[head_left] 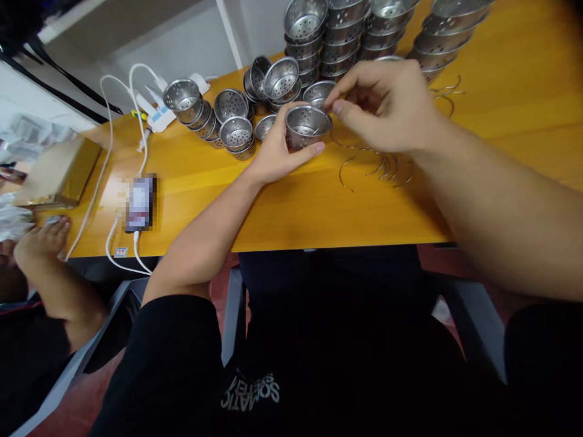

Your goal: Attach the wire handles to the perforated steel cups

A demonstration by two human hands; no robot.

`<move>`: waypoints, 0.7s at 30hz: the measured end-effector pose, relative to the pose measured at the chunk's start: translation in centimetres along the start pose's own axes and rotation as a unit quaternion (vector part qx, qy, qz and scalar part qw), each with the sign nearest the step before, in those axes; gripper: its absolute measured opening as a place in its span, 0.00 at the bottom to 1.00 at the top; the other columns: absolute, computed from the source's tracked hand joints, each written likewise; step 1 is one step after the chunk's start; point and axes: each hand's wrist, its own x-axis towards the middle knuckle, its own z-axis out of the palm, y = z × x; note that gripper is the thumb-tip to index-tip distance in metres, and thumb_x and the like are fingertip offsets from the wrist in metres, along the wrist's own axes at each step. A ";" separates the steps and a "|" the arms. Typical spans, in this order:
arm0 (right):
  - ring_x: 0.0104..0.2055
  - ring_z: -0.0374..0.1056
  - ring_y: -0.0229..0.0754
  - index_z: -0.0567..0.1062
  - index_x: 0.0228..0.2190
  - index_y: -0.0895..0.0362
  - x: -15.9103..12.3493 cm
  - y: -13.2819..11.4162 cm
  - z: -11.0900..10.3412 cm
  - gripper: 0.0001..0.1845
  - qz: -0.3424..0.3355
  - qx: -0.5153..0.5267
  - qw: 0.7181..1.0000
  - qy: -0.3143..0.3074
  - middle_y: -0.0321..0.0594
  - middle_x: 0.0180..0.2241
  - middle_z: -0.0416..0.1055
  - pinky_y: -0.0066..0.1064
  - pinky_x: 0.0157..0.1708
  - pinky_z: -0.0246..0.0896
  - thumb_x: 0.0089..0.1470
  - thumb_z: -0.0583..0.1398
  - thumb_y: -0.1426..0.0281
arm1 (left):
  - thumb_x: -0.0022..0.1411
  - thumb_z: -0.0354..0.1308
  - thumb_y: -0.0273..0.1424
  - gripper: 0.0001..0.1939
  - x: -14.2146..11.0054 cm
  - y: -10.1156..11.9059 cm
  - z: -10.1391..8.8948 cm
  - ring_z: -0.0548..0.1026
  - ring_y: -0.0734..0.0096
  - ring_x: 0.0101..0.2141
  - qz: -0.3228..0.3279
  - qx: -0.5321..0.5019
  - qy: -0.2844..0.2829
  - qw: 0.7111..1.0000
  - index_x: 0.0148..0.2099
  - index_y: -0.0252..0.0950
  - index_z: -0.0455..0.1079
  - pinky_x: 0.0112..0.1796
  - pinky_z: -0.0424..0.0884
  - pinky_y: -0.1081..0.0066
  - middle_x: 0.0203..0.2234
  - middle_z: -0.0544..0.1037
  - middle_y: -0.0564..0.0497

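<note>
My left hand [277, 149] is wrapped round a small perforated metal strainer cup [304, 141], held upright above the table with its mouth up. My right hand [380, 103] is at the cup's right rim, thumb and forefinger pinched together. Between them seems to be a thin metal wire, its end showing faintly inside the cup; most of it is hidden. Below my right hand, several curved wires [385, 167] lie loose on the yellow table [328, 212]. More strainer cups [237, 132] stand just beyond my left hand.
Tall stacks of strainer cups [341, 45] line the back of the table. A tilted stack [194, 112] stands further left. A phone [140, 203] with white cables, a power strip [159, 115] and a cardboard box [59, 173] are at left. Another person's hand [43, 243] rests near the box.
</note>
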 end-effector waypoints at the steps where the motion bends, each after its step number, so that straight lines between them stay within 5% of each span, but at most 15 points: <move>1: 0.41 0.73 0.42 0.81 0.47 0.49 -0.3 1.5 -0.1 0.13 -0.013 -0.025 1.000 -0.004 0.41 0.43 0.77 0.36 0.44 0.73 0.68 0.61 0.58 | 0.65 0.51 0.64 0.44 0.0 -0.2 0.0 0.76 0.59 0.60 -0.001 -0.001 0.005 1.000 0.71 0.49 0.40 0.60 0.73 0.54 0.59 0.68 0.47; 5: 0.58 0.70 0.51 0.78 0.55 0.44 -1.5 8.5 -0.1 0.18 -0.036 -0.053 0.997 -0.034 0.41 0.58 0.73 0.44 0.58 0.71 0.64 0.65 0.64 | 0.63 0.55 0.63 0.45 0.0 -0.8 -0.1 0.75 0.58 0.60 -0.005 -0.006 0.019 1.000 0.71 0.49 0.41 0.62 0.72 0.54 0.59 0.69 0.47; 7: 0.61 0.68 0.52 0.77 0.57 0.43 -1.7 10.0 0.0 0.21 -0.043 -0.072 0.995 -0.050 0.41 0.61 0.70 0.44 0.59 0.71 0.63 0.67 0.65 | 0.63 0.54 0.63 0.46 0.0 -0.8 0.0 0.75 0.58 0.60 -0.002 -0.005 0.020 1.000 0.72 0.50 0.40 0.62 0.72 0.53 0.59 0.68 0.47; 9: 0.62 0.68 0.51 0.77 0.58 0.42 -1.6 9.0 0.2 0.22 -0.054 -0.083 0.992 -0.073 0.40 0.63 0.67 0.43 0.58 0.71 0.63 0.66 0.66 | 0.63 0.52 0.64 0.45 0.0 -0.6 0.0 0.75 0.58 0.60 0.002 -0.005 0.024 1.000 0.72 0.51 0.39 0.62 0.72 0.53 0.59 0.68 0.48; 15: 0.57 0.69 0.46 0.79 0.55 0.44 -0.4 0.3 0.4 0.17 -0.066 -0.059 0.988 -0.127 0.41 0.59 0.68 0.39 0.53 0.72 0.67 0.61 0.66 | 0.65 0.51 0.63 0.44 -0.1 0.1 0.0 0.75 0.59 0.61 0.011 -0.015 0.015 1.000 0.72 0.52 0.38 0.63 0.72 0.54 0.59 0.67 0.49; 21: 0.59 0.67 0.51 0.79 0.54 0.36 -0.5 0.7 0.9 0.20 -0.018 -0.010 0.990 -0.142 0.36 0.61 0.67 0.45 0.54 0.73 0.61 0.66 0.62 | 0.64 0.49 0.66 0.44 -0.1 0.4 -0.2 0.75 0.60 0.60 0.016 -0.010 0.020 1.000 0.71 0.50 0.41 0.62 0.73 0.54 0.58 0.68 0.47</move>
